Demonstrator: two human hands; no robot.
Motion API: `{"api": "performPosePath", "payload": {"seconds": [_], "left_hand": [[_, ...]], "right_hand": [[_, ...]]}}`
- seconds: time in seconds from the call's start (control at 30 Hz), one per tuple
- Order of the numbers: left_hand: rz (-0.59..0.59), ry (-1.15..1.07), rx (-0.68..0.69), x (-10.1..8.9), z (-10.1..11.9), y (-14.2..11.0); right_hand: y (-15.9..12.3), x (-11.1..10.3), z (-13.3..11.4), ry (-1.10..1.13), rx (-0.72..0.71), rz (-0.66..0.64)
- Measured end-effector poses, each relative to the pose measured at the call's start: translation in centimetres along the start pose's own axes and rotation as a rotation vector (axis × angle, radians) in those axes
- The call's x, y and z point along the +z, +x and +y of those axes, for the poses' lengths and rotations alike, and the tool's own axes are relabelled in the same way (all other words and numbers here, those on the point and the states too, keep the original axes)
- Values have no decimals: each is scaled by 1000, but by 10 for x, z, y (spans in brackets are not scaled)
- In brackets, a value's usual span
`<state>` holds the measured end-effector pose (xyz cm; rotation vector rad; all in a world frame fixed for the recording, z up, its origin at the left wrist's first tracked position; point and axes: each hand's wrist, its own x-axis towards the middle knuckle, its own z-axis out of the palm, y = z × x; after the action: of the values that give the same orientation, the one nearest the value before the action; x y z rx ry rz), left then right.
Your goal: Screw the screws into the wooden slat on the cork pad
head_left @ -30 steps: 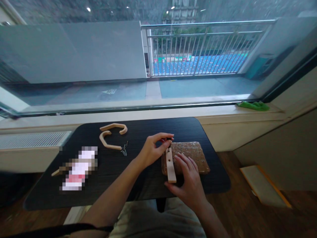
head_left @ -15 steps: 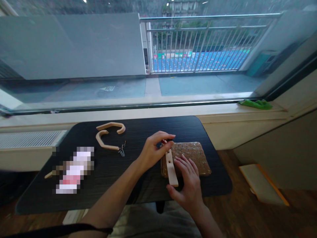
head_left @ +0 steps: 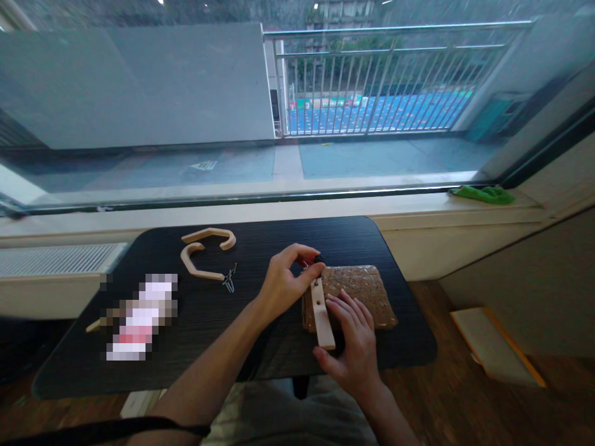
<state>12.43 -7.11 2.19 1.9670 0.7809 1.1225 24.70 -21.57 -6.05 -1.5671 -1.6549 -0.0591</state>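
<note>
A pale wooden strip [head_left: 324,325] with drilled holes lies lengthwise over the left side of a brown plastic-wrapped slab [head_left: 360,285]. At the strip's far end my left hand [head_left: 286,279] pinches thumb and fingers around a small black thing [head_left: 319,257], mostly hidden. My right hand [head_left: 356,341] rests with fingers extended on the slab. Its thumb lies apart, close to the strip's near end. To the left are two curved wooden hooks, the upper hook [head_left: 209,233] and the lower hook [head_left: 198,271]. Several screws [head_left: 229,280] lie by the lower one.
All this sits on a black table [head_left: 260,238] with rounded corners. A blurred-out patch [head_left: 144,316] covers something at its left, with a light stick end [head_left: 93,325] showing. Behind runs a white windowsill [head_left: 279,210] with a green cloth [head_left: 483,194].
My left fingers have shifted slightly at the strip's far end, and more of the black thing shows above them. My right hand stays in place.
</note>
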Motion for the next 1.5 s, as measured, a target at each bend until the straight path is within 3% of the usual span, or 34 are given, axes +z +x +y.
{"api": "performPosePath", "payload": {"seconds": [0.3, 0.8, 1.23, 1.5], "left_hand": [[-86, -39, 0, -3, 4, 3], [-244, -412, -219, -5, -7, 7], [-120, -61, 69, -2, -2, 4], [-25, 67, 77, 0, -2, 4]], "right_hand": [[0, -3, 1, 26, 1, -39], [-1, -8, 2, 59, 10, -89], [0, -7, 1, 36, 22, -85], [0, -8, 2, 41, 15, -86]]}}
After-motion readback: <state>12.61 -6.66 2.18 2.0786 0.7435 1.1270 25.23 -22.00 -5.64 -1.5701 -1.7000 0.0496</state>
